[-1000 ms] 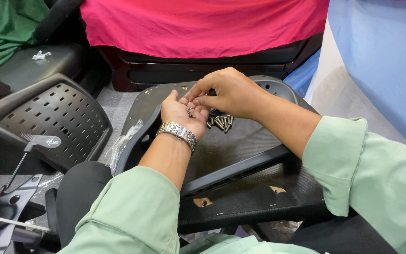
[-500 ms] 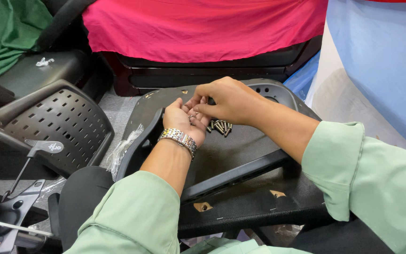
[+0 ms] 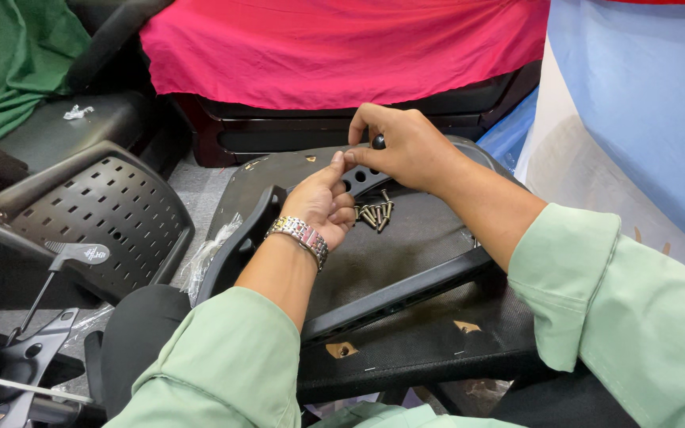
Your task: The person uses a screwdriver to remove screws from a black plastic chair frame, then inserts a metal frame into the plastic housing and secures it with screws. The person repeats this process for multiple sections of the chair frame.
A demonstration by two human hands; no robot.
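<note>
right hand (image 3: pixel 406 147): upper centre, pinching a dark round-headed screw (image 3: pixel 378 142)
left hand (image 3: pixel 323 202): loosely cupped, empty, thumb touching right fingers
screws (image 3: pixel 374 214): loose pile on black seat base (image 3: pixel 406 238), just right of left hand
room: perforated backrest (image 3: pixel 97 214) left, apart

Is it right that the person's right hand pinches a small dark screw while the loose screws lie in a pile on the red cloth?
Not quite. In the head view the right hand does pinch a small dark screw, but the loose screws lie on the black chair seat base beside the left hand, not on the red cloth behind.
</note>
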